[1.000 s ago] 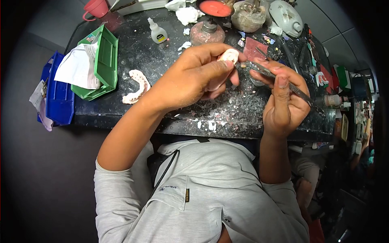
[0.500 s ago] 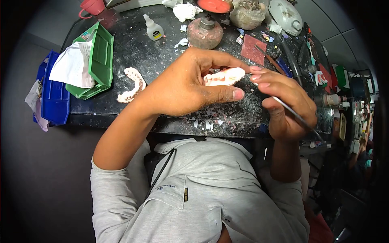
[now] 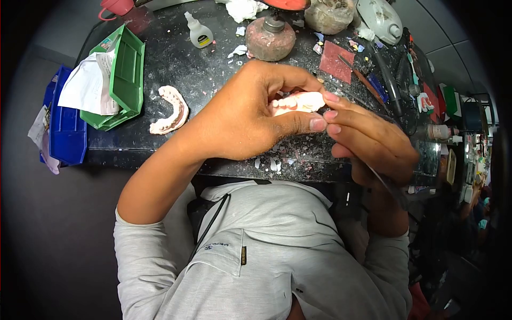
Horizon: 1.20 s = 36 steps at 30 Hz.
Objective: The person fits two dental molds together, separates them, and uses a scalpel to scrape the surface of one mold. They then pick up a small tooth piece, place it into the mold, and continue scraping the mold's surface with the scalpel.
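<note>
My left hand (image 3: 240,114) is closed round a pale plaster dental cast (image 3: 300,102), with the thumb along its near side and the fingers behind it. A row of teeth shows on the cast between thumb and fingers. My right hand (image 3: 376,136) grips a thin metal dental tool (image 3: 383,180), whose shaft slants down to the right below the palm. The right fingertips meet the cast's right end, close to the left thumb; the tool's working tip is hidden there. A second horseshoe-shaped dental cast (image 3: 183,110) lies on the dark table, left of my left forearm.
Green bins (image 3: 140,74) with papers and a blue bin (image 3: 69,141) stand at the left. Behind are a small squeeze bottle (image 3: 199,33) and a round burner (image 3: 270,41). A pink wax sheet (image 3: 336,62) and a knife (image 3: 368,88) lie right. White scraps litter the table (image 3: 213,74).
My right hand has moved in to the left against the cast, its fingers now touching the cast's end. The tool has swung steeper. The left hand keeps its hold; the view has shifted slightly.
</note>
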Motion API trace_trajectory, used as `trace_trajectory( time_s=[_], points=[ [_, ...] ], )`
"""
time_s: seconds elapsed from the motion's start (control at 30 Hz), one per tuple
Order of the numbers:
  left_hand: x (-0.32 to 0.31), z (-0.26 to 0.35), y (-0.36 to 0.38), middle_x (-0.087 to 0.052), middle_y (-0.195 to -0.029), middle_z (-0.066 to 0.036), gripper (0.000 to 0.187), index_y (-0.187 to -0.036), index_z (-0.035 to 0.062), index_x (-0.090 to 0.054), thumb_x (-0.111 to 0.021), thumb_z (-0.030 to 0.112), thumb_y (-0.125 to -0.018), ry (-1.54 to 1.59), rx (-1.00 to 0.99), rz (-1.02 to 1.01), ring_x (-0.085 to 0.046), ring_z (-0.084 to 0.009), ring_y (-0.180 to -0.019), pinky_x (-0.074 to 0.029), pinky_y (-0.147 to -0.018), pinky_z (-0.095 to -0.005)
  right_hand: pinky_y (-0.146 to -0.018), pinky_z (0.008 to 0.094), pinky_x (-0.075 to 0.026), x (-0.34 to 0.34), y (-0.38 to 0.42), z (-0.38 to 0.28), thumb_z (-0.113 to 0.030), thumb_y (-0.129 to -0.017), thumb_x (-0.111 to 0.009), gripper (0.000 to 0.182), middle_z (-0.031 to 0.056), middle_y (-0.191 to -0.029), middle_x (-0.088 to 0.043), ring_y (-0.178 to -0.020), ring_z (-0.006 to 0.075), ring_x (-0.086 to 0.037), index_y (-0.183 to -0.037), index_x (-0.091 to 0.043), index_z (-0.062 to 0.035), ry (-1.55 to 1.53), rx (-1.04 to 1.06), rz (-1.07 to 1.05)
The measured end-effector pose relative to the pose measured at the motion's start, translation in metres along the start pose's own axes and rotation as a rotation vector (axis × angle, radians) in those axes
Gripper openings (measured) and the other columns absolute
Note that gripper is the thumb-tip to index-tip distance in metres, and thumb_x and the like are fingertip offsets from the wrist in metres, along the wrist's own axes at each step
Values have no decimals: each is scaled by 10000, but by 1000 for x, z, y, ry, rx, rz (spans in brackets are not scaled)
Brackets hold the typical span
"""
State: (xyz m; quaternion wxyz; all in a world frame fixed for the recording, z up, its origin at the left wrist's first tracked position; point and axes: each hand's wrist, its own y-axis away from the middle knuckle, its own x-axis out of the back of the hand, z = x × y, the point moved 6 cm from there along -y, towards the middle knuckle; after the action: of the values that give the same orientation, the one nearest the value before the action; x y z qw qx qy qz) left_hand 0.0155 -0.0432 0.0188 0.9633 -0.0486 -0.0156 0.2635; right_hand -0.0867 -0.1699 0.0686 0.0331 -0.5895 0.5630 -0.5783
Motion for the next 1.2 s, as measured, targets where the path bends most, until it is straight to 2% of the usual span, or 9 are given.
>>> trace_trajectory(
  time_s=[0.1, 0.33, 0.53, 0.63, 0.7, 0.97, 1.1, 1.13, 1.2],
  points=[
    [0, 3, 1, -710, -989, -68, 309, -1141, -54, -669, -768, 61, -872, -24, -54, 0, -657, -100, -909, -525, -786, -235, -774, 372, -647, -1, 1, -1, -65, -771, -799, 258, 121, -988, -731, -990, 310, -735, -1005, -719, 11, 15, 19, 15],
    [-3, 1, 2, -711, -982, -70, 287, -1140, -52, -676, -749, 53, -883, -60, 25, -54, -649, -97, -895, -517, -772, -231, -751, 349, -648, -2, 4, -4, -41, -728, -817, 310, 104, -1022, -724, -997, 291, -735, -1016, -718, 18, 48, 16, -54],
    [-3, 1, 4, -719, -976, -82, 290, -1116, -43, -697, -776, 77, -864, -107, 22, -54, -655, -106, -887, -522, -773, -246, -757, 354, -651, 2, 2, -1, -46, -739, -813, 252, 102, -957, -729, -957, 275, -745, -972, -726, -8, -28, -19, -44],
    [-3, 4, 4, -722, -958, -95, 308, -1098, -41, -705, -803, 95, -839, -175, -39, -64, -664, -121, -877, -528, -767, -260, -763, 362, -654, 5, -2, 1, -75, -768, -804, 212, 105, -934, -731, -945, 273, -747, -956, -728, -15, -143, -86, -30],
    [-3, 6, 5, -723, -947, -102, 321, -1090, -41, -708, -817, 105, -826, -204, -84, -66, -670, -129, -871, -530, -762, -266, -814, 443, -642, 3, -1, 0, -172, -946, -671, 247, 205, -952, -717, -943, 364, -738, -973, -684, 73, -180, -9, -86],
    [-1, 11, 4, -722, -934, -109, 306, -1064, -66, -694, -811, 61, -811, -311, -109, -52, -677, -141, -850, -534, -761, -268, -807, 438, -647, 1, 2, 0, -158, -948, -666, 245, 210, -960, -715, -954, 377, -733, -980, -681, 84, -153, 30, -58],
    [-2, 9, 5, -719, -946, -113, 300, -1068, -77, -687, -799, 26, -809, -232, -107, -20, -676, -144, -867, -533, -780, -271, -769, 411, -658, -1, 4, -4, -157, -954, -659, 242, 199, -972, -716, -968, 373, -732, -990, -677, 82, -53, 57, -65],
    [-2, 8, 5, -718, -958, -115, 305, -1072, -79, -685, -798, 16, -806, -220, -94, -19, -675, -146, -879, -532, -793, -274, -769, 411, -658, -1, 5, -6, -157, -954, -659, 242, 199, -972, -716, -968, 373, -732, -990, -677, 82, -53, 57, -64],
    [-2, 7, 6, -717, -970, -117, 310, -1077, -81, -682, -798, 7, -803, -208, -79, -19, -674, -148, -892, -531, -805, -276, -777, 363, -652, 0, 5, -7, -26, -795, -785, 237, 134, -1036, -700, -1001, 320, -729, -1003, -701, 50, -35, 35, -71]
  ],
)
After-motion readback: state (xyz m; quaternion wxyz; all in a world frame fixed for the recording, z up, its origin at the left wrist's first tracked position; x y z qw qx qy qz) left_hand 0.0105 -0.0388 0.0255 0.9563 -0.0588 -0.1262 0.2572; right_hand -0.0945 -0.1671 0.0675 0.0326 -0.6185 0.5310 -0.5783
